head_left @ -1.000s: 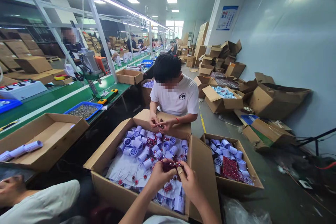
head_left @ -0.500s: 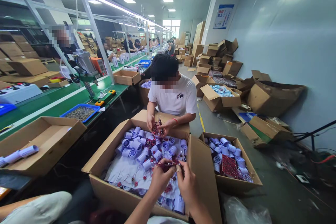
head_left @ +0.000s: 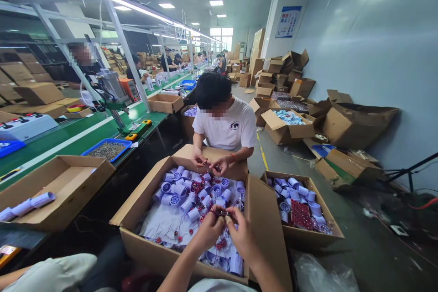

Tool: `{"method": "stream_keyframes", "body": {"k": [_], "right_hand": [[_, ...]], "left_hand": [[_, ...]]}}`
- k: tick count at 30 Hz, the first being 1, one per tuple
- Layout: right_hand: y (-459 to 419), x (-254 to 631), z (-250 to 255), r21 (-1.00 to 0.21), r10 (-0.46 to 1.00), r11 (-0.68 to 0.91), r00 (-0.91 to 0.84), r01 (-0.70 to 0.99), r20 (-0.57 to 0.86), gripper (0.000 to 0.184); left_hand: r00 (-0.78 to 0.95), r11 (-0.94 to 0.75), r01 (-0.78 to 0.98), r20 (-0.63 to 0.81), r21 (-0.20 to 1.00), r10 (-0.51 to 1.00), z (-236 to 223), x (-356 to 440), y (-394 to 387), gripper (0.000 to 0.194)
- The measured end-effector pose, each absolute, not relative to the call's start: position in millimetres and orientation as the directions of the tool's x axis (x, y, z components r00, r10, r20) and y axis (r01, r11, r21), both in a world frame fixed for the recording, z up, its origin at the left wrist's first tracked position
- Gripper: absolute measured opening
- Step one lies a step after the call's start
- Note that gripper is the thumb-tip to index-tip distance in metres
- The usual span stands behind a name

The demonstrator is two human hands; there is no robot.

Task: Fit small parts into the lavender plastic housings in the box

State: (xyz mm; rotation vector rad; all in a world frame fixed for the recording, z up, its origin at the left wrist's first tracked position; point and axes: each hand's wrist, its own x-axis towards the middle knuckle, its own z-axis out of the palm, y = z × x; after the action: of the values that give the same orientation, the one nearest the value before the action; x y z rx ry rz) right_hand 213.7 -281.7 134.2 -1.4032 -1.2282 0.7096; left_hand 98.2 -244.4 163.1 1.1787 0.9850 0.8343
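Note:
My left hand [head_left: 209,229] and my right hand [head_left: 240,233] meet above the open cardboard box [head_left: 150,247], fingertips pinched together. Between them they grip a short, narrow strip of small circuit boards [head_left: 223,213], with dark red wires by the left fingers. Fine detail of the strip is hidden by my fingers. Beneath, pale purple plastic cylinders [head_left: 193,214] lie in the box around a white sheet [head_left: 160,221]. Small red round boards with thin wires [head_left: 179,239] are scattered over the sheet.
Across the box, a co-worker [head_left: 224,123] handles small dark parts. At right stands another carton [head_left: 328,232] with cylinders and a red circuit-board panel [head_left: 301,215]. To the left are a shallow cardboard tray [head_left: 85,182], a blue tray of small metal parts [head_left: 108,149] and the green conveyor line [head_left: 73,134].
My hands have drawn closer together around the strip, the right shifting slightly left. The co-worker's hands have moved apart from the dark red cluster they held. The view has shifted slightly.

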Motion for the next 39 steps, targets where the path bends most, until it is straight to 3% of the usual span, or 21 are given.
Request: {"method": "stream_keyframes", "body": {"k": [3,6,11,16,18,21,24,27,29,32,39], "right_hand": [[-281,215,137,-0.956,0.967,0.098,0.198,0.278,0.157,0.022],[-280,216,137,-0.920,0.970,0.058,0.198,0.388,0.144,0.024],[-278,210,134,-0.786,0.911,0.032,0.306,0.617,0.278,0.024],[-276,209,129,-0.734,0.857,0.044,0.352,0.678,0.377,0.023],[-274,215,127,-0.740,0.842,0.025,0.385,0.672,0.378,0.024],[-270,226,126,-0.775,0.814,0.041,0.429,0.631,0.392,0.026],[-271,230,129,-0.874,0.890,0.083,0.360,0.478,0.281,0.032],[-276,223,136,-0.957,0.979,0.063,0.167,0.283,0.114,0.034],[-279,218,140,-0.973,0.988,0.055,0.126,0.225,0.085,0.031],[-282,212,140,-0.970,0.976,0.064,0.188,0.235,0.109,0.023],[-282,206,135,-0.963,0.924,0.059,0.350,0.263,0.152,0.018]], "left_hand": [[0.356,0.070,0.073,-0.092,0.995,0.930,156,96,-243,0.004],[0.345,-0.031,0.133,-0.017,0.991,0.939,154,95,-243,0.007],[0.273,-0.106,0.133,0.067,0.985,0.960,161,101,-247,0.012],[0.195,-0.060,0.129,0.035,0.990,0.980,155,108,-243,0.013],[0.184,0.046,0.081,-0.060,0.996,0.981,150,107,-238,0.015],[0.310,0.271,-0.103,-0.229,0.957,0.923,146,101,-233,0.030],[0.460,0.388,-0.233,-0.250,0.892,0.852,146,93,-233,0.042],[0.488,0.367,-0.217,-0.225,0.904,0.843,146,89,-234,0.045],[0.466,0.324,-0.161,-0.218,0.932,0.858,145,90,-235,0.047],[0.427,0.275,-0.095,-0.210,0.957,0.879,144,91,-237,0.045],[0.396,0.291,-0.141,-0.216,0.946,0.893,144,92,-240,0.045]]}}
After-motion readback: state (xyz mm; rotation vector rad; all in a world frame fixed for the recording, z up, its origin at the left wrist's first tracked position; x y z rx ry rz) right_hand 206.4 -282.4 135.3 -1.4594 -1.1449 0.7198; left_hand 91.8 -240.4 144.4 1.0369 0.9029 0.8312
